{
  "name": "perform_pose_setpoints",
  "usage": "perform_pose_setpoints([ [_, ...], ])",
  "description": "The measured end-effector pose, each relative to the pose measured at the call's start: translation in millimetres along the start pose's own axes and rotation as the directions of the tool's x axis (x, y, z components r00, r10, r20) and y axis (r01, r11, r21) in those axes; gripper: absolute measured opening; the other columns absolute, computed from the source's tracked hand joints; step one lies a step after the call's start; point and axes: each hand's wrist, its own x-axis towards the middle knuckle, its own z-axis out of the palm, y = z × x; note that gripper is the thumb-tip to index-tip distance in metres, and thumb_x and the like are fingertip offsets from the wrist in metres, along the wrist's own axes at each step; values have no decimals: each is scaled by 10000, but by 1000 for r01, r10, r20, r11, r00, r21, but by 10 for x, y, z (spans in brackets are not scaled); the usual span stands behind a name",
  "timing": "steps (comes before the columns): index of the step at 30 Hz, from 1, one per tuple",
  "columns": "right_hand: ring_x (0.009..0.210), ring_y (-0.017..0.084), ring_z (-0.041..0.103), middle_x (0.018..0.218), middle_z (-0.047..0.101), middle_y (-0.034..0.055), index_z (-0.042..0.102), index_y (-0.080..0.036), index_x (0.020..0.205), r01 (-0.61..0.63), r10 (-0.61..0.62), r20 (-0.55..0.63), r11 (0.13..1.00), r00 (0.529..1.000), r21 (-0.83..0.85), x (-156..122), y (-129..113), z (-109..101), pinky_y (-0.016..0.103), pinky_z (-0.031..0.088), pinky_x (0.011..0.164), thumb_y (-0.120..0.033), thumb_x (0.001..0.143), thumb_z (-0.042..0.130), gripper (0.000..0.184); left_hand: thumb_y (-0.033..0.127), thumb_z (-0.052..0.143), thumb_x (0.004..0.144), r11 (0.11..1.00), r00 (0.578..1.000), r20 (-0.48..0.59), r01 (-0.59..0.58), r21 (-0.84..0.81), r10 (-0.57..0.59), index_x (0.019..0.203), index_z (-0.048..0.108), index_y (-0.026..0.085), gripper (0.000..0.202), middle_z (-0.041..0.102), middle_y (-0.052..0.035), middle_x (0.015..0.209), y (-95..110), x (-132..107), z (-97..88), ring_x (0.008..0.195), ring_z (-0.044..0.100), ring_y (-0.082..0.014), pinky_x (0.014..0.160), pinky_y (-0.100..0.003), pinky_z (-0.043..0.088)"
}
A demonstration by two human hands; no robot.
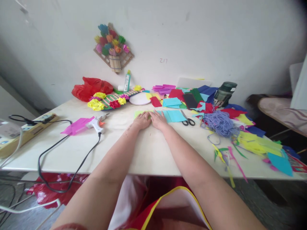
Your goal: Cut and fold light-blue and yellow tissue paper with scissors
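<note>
My left hand [142, 120] lies over a yellow-green piece of paper [137, 113] at the middle of the table, fingers laid out and pressing down. Beside it, my right hand [158, 120] rests flat with its fingers extended, touching light blue paper [176, 116]. The two hands meet near the thumbs. Part of the paper is hidden beneath them. Black-handled scissors [188, 121] lie at the right end of the blue paper. Left of my hands, a white glue gun [96, 124] sits on a sheet of magenta paper [77, 126].
Behind my hands stand a decorated paper-flower piece [110, 101], a white disc [139, 98] and a glue tube [127, 81]. Purple yarn [220, 123], coloured paper scraps [259, 142] and a dark bottle [224, 94] occupy the right. A power strip [28, 132] and cord are at left.
</note>
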Motion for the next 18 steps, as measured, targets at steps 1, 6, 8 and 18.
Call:
perform_pose_setpoints([
  [1,1391,163,162,1457,348,32,269,-171,1425,-7,7,9,1000,1000,6,3,-7,9,472,23,1127,-187,905,231,522,390,215,887,1000,1000,3,8,-10,-8,1432,176,45,646,231,-128,1494,3,-7,-7,1384,161,-204,1107,-353,141],
  [6,1378,183,211,1458,342,55,296,-149,1413,-54,53,57,999,997,10,12,-8,24,494,35,1122,-162,898,200,525,402,234,876,997,1000,2,20,-69,-20,1446,45,35,704,155,-136,1510,-8,-17,-27,1383,166,-197,1105,-335,140],
  [8,1378,193,212,1463,334,46,326,-163,1401,-54,53,60,999,997,9,14,-4,26,508,45,1118,-169,900,188,520,403,250,868,997,1000,2,16,-77,-16,1447,43,52,708,148,-131,1512,-34,1,-20,1383,163,-193,1104,-335,144],
  [18,1389,164,172,1495,260,34,302,-163,1414,50,-51,-50,998,997,-23,20,7,55,446,45,1131,-217,913,209,512,334,281,839,998,1000,-22,-13,-61,11,1449,61,85,695,175,-132,1505,-83,57,20,1379,174,-201,1094,-362,182],
])
